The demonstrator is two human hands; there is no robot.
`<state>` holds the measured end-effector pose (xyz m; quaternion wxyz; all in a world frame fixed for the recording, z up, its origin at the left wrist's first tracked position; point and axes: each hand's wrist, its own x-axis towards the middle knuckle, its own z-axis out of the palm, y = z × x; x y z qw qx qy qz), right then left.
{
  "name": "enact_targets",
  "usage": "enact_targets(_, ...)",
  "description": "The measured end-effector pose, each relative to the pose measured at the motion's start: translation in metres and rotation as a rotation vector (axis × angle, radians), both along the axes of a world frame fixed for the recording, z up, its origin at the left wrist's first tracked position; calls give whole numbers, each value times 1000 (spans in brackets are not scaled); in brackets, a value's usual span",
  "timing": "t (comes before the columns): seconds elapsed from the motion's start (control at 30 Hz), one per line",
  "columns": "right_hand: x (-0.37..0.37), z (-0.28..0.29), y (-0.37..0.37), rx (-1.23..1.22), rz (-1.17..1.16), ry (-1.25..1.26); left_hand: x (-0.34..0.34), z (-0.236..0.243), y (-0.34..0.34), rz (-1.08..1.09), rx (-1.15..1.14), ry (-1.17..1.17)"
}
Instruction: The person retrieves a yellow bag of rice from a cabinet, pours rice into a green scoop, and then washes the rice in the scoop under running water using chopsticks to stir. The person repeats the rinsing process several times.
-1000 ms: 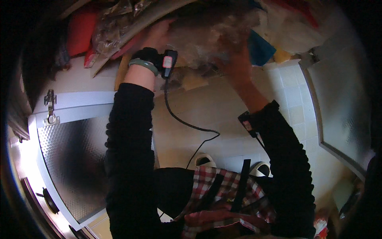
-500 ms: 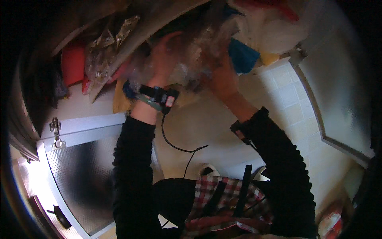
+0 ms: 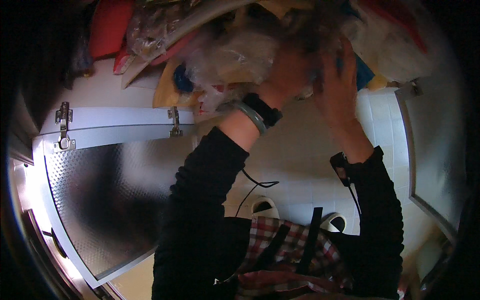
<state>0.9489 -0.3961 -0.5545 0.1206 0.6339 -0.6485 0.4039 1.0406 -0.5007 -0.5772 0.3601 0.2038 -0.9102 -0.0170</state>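
My left hand [image 3: 286, 67] reaches into a jumble of plastic bags, its fingers smeared by motion among dark, blurred things. I cannot tell what, if anything, it holds. Just right of it, my right hand [image 3: 336, 92] is raised with fingers stretched upward and apart, against the same dark clutter and a blue item [image 3: 364, 75]. Crumpled clear plastic [image 3: 230, 57] lies left of both hands, over a yellowish item [image 3: 166, 87]. Both wrists carry black devices.
An open cabinet door with a dimpled panel [image 3: 100, 200] and metal hinges is at lower left. Red items [image 3: 107, 27] sit upper left. A frosted panel [image 3: 435, 140] stands at right. My slippered feet are on the tiled floor [image 3: 385, 130] below.
Both hands have shifted rightward in the picture, the left markedly, ending close beside the right. More crumpled plastic and the left door's hinges now show.
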Motion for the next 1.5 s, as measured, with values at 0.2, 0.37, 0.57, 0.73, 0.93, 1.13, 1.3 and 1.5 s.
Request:
enact_targets(0.2,11,-6,-6,83,120,-1,1,-2,15,227,-56,-146)
enact_targets(0.37,-7,-13,-13,174,24,-76,18,14,17,30,31,-187)
enact_targets(0.57,-20,-34,-10,333,-11,-171,59,33,20,353,214,236)
enact_targets(0.73,-14,-41,-1,309,54,-125,36,47,-7,232,60,-109)
enact_targets(0.93,-15,-21,15,189,37,-149,5,37,14,17,83,-264)
enact_targets(1.13,-12,0,22,97,40,-27,2,15,2,-28,-40,-199)
enact_targets(1.3,-11,-8,-2,80,3,102,14,14,2,-141,66,-177)
enact_targets(1.5,-15,-25,-7,174,-34,141,49,27,-10,185,89,-53)
